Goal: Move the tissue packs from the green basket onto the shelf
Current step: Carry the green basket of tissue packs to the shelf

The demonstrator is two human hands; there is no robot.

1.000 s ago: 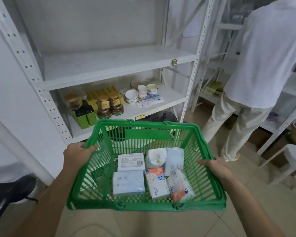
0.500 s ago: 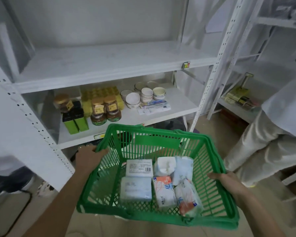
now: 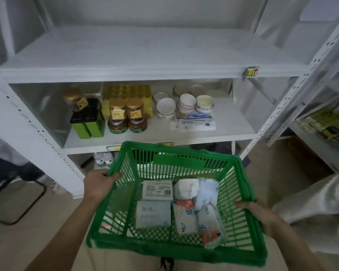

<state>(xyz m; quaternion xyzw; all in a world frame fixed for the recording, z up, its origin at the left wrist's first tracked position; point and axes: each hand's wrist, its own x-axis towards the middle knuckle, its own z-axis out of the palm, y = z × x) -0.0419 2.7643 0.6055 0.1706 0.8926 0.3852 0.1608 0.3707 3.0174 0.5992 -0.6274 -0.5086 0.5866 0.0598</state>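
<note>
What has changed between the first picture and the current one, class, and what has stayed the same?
The green basket has been carried closer to the shelf, which now fills the view; the person in white has slid off to the right edge. Nothing was picked up or let go: the left hand and right hand still grip the basket's sides, and the tissue packs still lie inside it.

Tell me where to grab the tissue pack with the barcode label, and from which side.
Come straight down from above and pinch the barcode pack across its near and far edges. It lies flat, label up, on the floor of the green basket; its right edge is crowded by a white pack, and the basket walls block any sideways approach.
</note>
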